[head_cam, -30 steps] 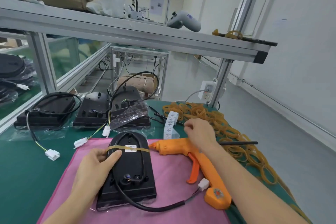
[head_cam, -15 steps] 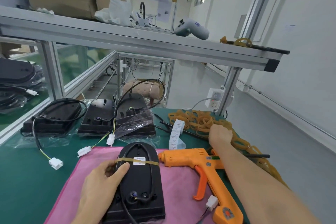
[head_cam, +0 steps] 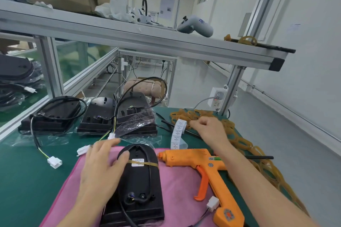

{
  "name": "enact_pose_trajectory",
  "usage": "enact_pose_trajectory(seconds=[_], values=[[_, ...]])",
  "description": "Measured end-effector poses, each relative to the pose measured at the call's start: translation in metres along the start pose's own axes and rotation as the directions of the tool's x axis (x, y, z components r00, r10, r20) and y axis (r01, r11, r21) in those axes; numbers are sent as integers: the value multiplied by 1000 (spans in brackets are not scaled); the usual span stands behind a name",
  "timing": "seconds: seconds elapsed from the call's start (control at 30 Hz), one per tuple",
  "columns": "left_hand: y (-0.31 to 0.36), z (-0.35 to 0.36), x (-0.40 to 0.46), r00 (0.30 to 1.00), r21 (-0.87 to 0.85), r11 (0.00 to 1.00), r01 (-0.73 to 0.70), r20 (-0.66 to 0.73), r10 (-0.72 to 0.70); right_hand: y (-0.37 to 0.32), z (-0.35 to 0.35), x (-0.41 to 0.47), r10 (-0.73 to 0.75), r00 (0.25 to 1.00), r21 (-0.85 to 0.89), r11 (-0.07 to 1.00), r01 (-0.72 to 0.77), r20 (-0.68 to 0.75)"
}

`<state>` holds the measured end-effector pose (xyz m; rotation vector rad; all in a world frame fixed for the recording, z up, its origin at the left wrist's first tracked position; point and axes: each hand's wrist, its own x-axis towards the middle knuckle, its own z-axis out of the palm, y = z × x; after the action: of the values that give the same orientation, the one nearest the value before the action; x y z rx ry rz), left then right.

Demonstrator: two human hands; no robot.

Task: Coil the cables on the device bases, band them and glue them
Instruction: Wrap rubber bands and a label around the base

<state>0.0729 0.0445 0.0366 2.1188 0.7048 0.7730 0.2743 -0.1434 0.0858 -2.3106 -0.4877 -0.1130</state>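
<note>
A black device base (head_cam: 140, 182) lies on a pink mat (head_cam: 177, 186), its black cable (head_cam: 151, 173) looped round the top and held by a yellow rubber band (head_cam: 149, 163) with a white label. The cable's white plug (head_cam: 213, 203) lies by the orange glue gun (head_cam: 203, 160) to the right. My left hand (head_cam: 103, 167) rests flat on the base's left side, thumb touching near the band. My right hand (head_cam: 210, 131) hovers with curled fingers between the label strip (head_cam: 178, 132) and the pile of rubber bands (head_cam: 239, 140); what its fingertips hold is hidden.
Three more black bases with loose cables (head_cam: 97, 116) sit in plastic film at the back of the green table. A white connector (head_cam: 54, 162) lies at the left. Black rods (head_cam: 258, 157) lie among the bands. An aluminium shelf (head_cam: 147, 42) spans overhead.
My right hand moved left from the rubber band pile toward the label strip. My left hand slid up the base's left side and its fingers straightened out.
</note>
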Motion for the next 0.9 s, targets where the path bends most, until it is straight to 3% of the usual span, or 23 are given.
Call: enact_pose_trajectory(seconds=[0.07,0.17,0.23,0.37,0.47,0.5,0.53,0.6,0.67,0.73,0.77,0.83,0.9], values=[[16,6,-1,987,-118,984,-134,73,143,-29,9,-30,-48,978,384,923,-34,201],[37,15,-4,920,-337,938,-78,338,198,-56,25,-63,-182,897,630,765,-129,404],[39,15,-4,891,-423,905,-36,397,221,-68,28,-80,-266,857,718,678,-160,442],[30,14,-11,921,-479,877,48,360,146,-76,29,-103,-431,800,846,505,-169,417],[41,8,-12,889,-562,811,163,440,127,-75,31,-111,-512,706,870,236,-433,490],[46,4,-8,885,-577,803,147,440,154,-74,31,-112,-519,671,837,190,-513,529],[51,-1,-3,895,-588,802,105,408,181,-73,30,-113,-509,630,793,201,-575,586],[60,-11,7,913,-570,821,33,352,208,-72,23,-113,-443,550,703,370,-607,708],[65,-17,8,885,-511,859,-42,380,270,-72,11,-111,-372,513,603,680,-418,774],[66,-21,2,832,-437,891,-126,442,335,-70,2,-107,-316,472,449,871,-200,823],[62,-24,-1,835,-409,901,-147,437,334,-67,-2,-107,-273,483,388,909,-154,832],[46,-35,-1,906,-333,933,-139,337,255,-58,-9,-111,-190,596,343,927,-154,780],[21,-51,0,964,-62,993,-98,240,111,-41,-12,-116,-96,724,269,955,-127,683]])
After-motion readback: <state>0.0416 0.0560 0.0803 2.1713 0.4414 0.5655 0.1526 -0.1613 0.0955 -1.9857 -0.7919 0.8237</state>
